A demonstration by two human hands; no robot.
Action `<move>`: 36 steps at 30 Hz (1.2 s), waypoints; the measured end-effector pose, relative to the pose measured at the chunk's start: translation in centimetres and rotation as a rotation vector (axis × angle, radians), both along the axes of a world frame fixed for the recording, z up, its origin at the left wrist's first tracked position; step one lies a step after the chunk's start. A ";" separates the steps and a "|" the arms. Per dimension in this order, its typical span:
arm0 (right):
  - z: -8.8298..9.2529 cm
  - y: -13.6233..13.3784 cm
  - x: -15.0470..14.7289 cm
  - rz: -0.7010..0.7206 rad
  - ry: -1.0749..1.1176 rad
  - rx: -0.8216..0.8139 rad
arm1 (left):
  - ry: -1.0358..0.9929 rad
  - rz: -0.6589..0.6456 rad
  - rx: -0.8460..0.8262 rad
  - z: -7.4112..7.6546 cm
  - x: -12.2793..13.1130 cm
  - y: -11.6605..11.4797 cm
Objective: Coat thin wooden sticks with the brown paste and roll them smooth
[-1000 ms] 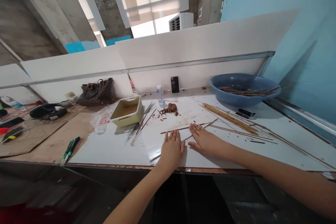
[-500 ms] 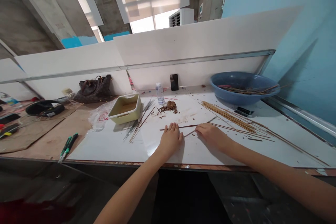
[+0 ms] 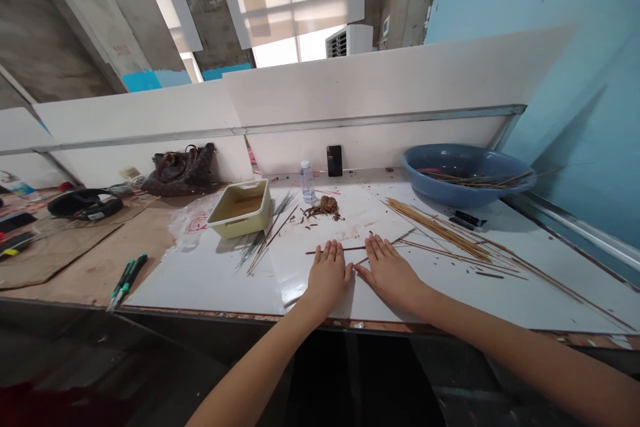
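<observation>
My left hand (image 3: 329, 278) lies flat, palm down, over a thin dark brown stick (image 3: 354, 249) on the white board. Beside it my right hand (image 3: 393, 275) is flat too, fingers stretched forward over the stick's right part. The thumbs come close together between them. A short length of the stick shows past my left fingers and another between the hands; the rest is hidden. Ahead of the hands sits a brown clay-like lump (image 3: 329, 205) with crumbs and small rolled bits around it. To the right lies a bundle of thin tan sticks (image 3: 440, 230).
A yellow-green tub (image 3: 239, 227) of brownish liquid stands left, near thin grey wires (image 3: 255, 245). Behind are a clear bottle (image 3: 307, 185) and a phone (image 3: 335, 161). A blue basin (image 3: 467, 195) holds sticks at right. Green-handled pliers (image 3: 131, 275) and a handbag (image 3: 183, 173) lie left.
My right hand has gone from closed fingers at the stick's right part to lying flat over it, nearer my left hand. The left hand stays flat on the stick.
</observation>
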State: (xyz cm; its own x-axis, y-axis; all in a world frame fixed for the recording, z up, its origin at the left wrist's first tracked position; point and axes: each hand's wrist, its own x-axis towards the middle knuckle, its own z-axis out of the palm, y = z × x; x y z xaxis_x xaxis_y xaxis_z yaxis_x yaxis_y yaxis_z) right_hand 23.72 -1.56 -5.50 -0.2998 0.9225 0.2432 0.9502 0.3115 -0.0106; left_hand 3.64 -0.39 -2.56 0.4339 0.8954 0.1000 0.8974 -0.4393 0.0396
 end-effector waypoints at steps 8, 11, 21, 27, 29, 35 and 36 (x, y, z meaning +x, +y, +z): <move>-0.3 0.0 1.3 0.074 -0.040 0.000 | -0.021 0.018 0.051 -0.8 0.3 -1.2; 0.0 0.1 1.5 0.098 -0.045 0.001 | -0.030 0.004 0.065 -0.9 0.3 -1.2; -0.5 -0.5 1.1 0.046 -0.014 0.059 | -0.039 0.001 0.061 -0.4 0.1 -1.9; -0.9 -0.8 -0.3 0.033 0.013 0.021 | -0.022 0.006 0.028 0.2 0.1 -2.4; -1.3 -0.9 -0.4 0.037 0.023 0.026 | -0.023 0.005 0.037 0.1 0.1 -2.6; -0.3 -0.6 0.4 0.087 -0.045 -0.010 | -0.019 0.005 0.051 0.0 0.3 -2.8; 0.3 -0.4 0.8 0.113 -0.059 -0.017 | -0.017 0.013 0.041 0.1 0.4 -2.7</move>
